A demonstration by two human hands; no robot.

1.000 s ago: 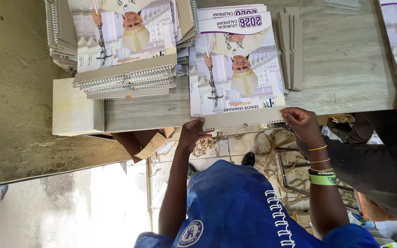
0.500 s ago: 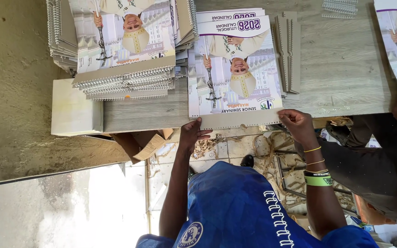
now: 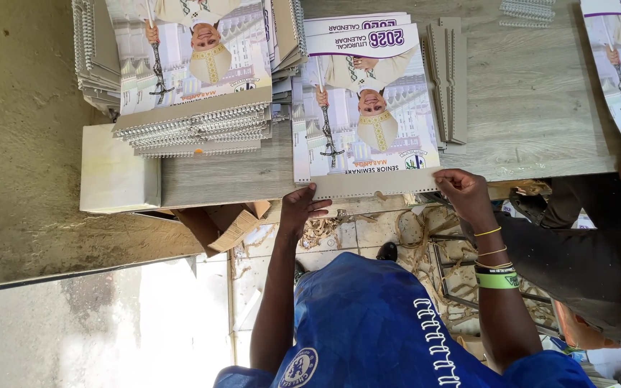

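Now both hands, L (image 3: 302,208) & R (image 3: 463,190), grip clamped on calendar stack (image 3: 365,122) near edge, on table (image 3: 533,108).

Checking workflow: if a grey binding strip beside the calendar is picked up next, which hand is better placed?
Right hand, probably: the grey strips lie on its side of the calendar, whose opposite corner the left hand grips.

One head view looks steeply down, close over the table (image 3: 540,108) at twelve o'clock, floor at six.
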